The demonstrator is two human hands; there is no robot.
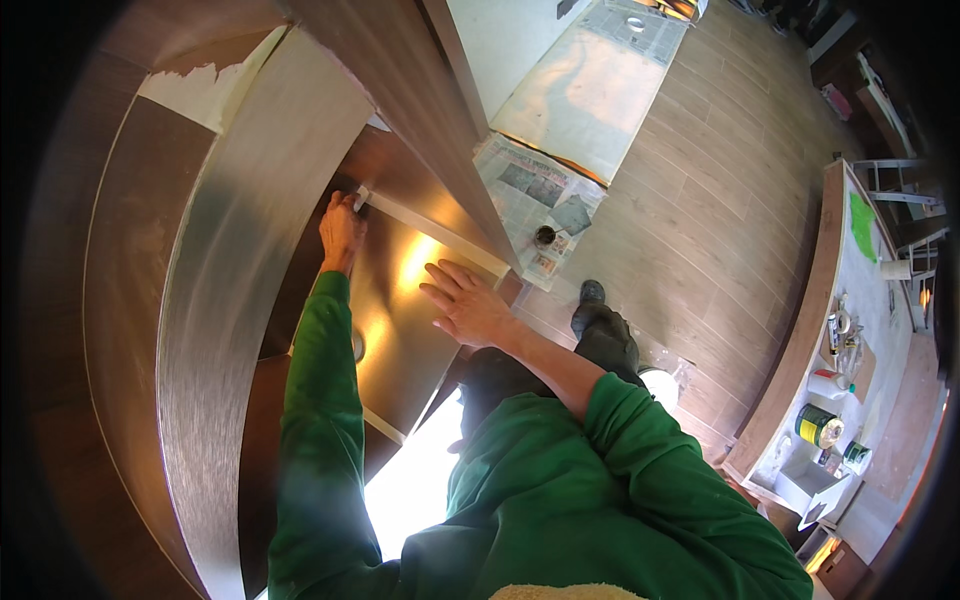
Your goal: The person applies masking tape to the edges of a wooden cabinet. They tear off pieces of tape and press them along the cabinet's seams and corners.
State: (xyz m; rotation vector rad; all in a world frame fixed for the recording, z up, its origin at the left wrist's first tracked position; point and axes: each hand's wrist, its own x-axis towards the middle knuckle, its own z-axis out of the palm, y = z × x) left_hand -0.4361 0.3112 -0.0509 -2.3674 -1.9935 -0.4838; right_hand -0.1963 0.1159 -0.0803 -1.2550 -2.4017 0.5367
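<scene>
My left hand is at the far left corner of a glossy brown panel, its fingers curled beside the end of a pale tape strip. Whether the fingers pinch the tape is hidden. The strip runs along the panel's far edge towards a brown upright post. Palm down, my right hand rests on or just above the panel's right side with its fingers spread, holding nothing. Partly behind my left sleeve shows a ring-shaped thing, perhaps a tape roll.
A curved metallic-looking panel rises at left. Newspaper on the floor bears a dark-filled pot and a grey sheet. Behind my foot stands a white bucket. At right, a worktable carries cans, a bottle and tools.
</scene>
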